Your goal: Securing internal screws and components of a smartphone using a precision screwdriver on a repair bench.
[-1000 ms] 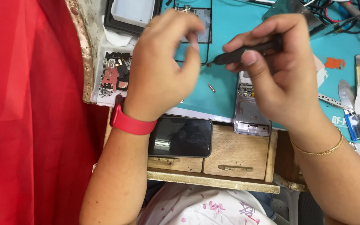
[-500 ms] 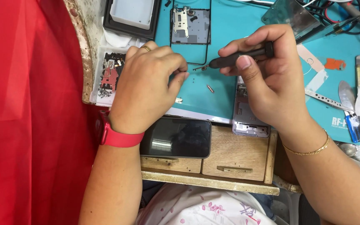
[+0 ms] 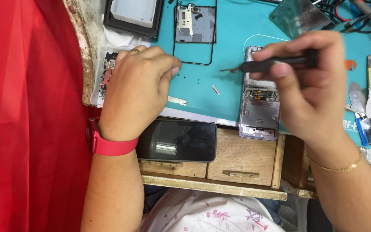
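Your two hands work over the teal mat-covered surface (image 3: 232, 30), an opened phone under the tool.

Largest first: the red cloth (image 3: 22, 116) fills the left edge, cut off by the frame. Your right hand (image 3: 310, 86) has its fingers clamped on a slim black screwdriver (image 3: 275, 64), whose tip is blurred. Below it lies the opened silver phone body (image 3: 258, 111), its top hidden by your hand. Your left hand (image 3: 136, 90) rests curled, fingertips pinched together; I cannot tell whether they hold anything. A dark glossy phone (image 3: 177, 141) lies beside that wrist. A small silver metal strip (image 3: 177, 101) lies near your left fingers.
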